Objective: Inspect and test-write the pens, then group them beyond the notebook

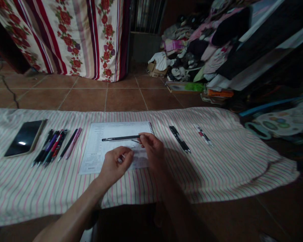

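My right hand (153,146) pinches one end of a slim black pen or pencil (121,137), held level above the notebook, with a silvery band near its far left end. Just below it, a short thin dark piece (135,141) juts out by the right fingers. My left hand (117,160) is closed, thumb and forefinger together. At its fingertips a tiny light piece (133,147) shows, too small to name. Under both hands lies a spiral notebook (94,143) with printed text and a table on its page, partly covered by the hands.
Left on the striped cloth (217,168) lie a phone (25,137), a bundle of several pens (50,148), a black pen (67,145) and a pink pen (73,144). Black pens (179,139) and a white pen (203,135) lie right. Beyond are a curtain (78,37) and heaped clothes (192,50).
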Demonstrator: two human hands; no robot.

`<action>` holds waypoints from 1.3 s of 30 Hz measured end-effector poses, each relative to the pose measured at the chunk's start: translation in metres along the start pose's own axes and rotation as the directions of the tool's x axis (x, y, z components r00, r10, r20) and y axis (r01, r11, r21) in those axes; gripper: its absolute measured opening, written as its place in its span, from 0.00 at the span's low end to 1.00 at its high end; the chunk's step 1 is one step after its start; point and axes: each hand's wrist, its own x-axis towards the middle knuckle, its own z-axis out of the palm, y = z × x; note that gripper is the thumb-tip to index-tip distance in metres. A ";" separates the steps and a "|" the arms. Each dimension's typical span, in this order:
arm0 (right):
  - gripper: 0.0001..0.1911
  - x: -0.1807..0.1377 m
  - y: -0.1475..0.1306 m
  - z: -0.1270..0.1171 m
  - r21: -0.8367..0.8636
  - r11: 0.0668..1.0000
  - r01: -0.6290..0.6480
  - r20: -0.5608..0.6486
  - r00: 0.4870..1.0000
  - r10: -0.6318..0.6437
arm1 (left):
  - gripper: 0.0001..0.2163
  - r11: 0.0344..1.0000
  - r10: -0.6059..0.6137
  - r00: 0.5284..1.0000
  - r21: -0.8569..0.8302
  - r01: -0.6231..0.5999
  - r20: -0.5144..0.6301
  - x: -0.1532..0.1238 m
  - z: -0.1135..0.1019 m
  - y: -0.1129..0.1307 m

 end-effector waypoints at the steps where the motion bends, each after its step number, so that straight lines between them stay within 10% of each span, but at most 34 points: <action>1: 0.14 0.001 0.001 0.000 0.012 1.000 -0.011 -0.008 1.000 0.011 | 0.07 0.977 0.171 0.985 0.128 -0.171 0.017 -0.003 0.000 -0.001; 4: 0.14 0.001 0.004 0.000 0.008 1.000 -0.008 -0.009 1.000 0.008 | 0.07 0.788 0.505 0.862 0.382 -0.482 0.046 -0.008 -0.001 0.000; 7: 0.13 -0.001 0.002 0.000 -0.066 0.996 0.052 0.041 0.998 -0.049 | 0.10 0.654 0.586 0.810 0.597 -0.465 -0.011 -0.005 -0.006 0.003; 27: 0.15 -0.001 0.003 0.006 -0.177 0.978 0.110 0.177 0.981 -0.078 | 0.11 0.540 0.011 0.999 0.841 0.037 -0.050 0.001 -0.038 -0.006; 39: 0.14 -0.003 -0.003 0.005 -0.211 0.971 0.114 0.150 0.985 -0.083 | 0.14 0.499 0.321 0.944 0.833 -0.240 0.079 0.000 -0.052 -0.021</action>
